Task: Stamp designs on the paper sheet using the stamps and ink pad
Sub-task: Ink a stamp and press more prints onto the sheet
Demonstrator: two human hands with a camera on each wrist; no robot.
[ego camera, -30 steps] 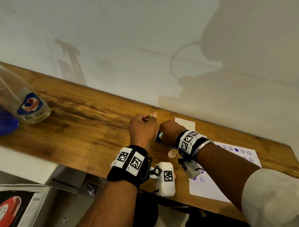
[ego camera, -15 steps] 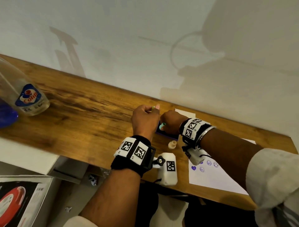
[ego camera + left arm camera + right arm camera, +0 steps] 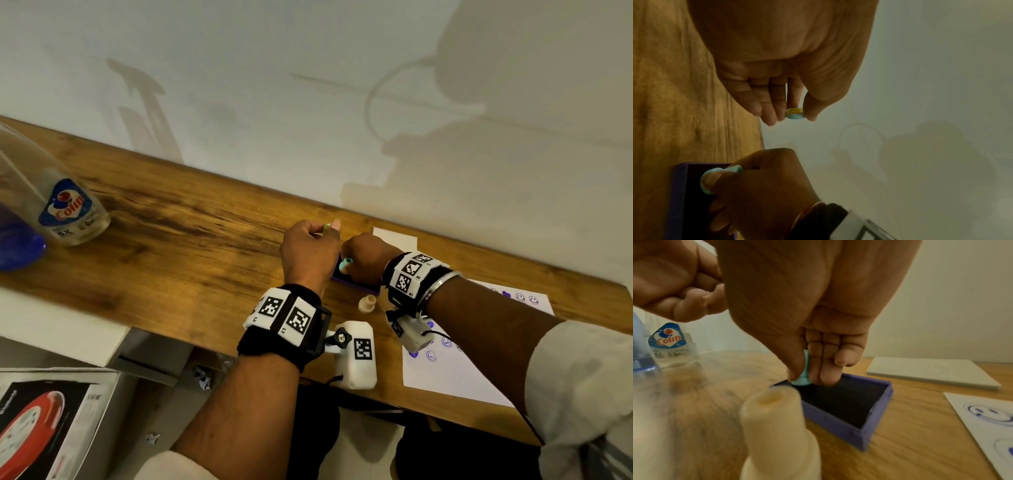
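Observation:
My right hand (image 3: 359,260) pinches a small teal stamp (image 3: 802,374) and holds its base on the dark pad of the purple ink pad (image 3: 849,402). The teal stamp (image 3: 715,177) also shows in the left wrist view, down on the ink pad (image 3: 680,194). My left hand (image 3: 310,251) hovers just left of the pad, pinching a small teal cap (image 3: 795,113) with a yellow face between thumb and fingers. A cream stamp (image 3: 367,304) stands on the table in front of the pad. The white paper sheet (image 3: 455,373), with blue smileys and hearts, lies to the right.
A white lid or block (image 3: 395,237) lies by the wall behind the ink pad. A clear Colin bottle (image 3: 51,202) with a blue part stands at the far left of the wooden table (image 3: 191,246). A printed box (image 3: 44,425) sits below the table's front edge.
The right hand has moved the teal stamp slightly on the ink pad. The left hand keeps holding the small cap in about the same spot. The camera view shifted.

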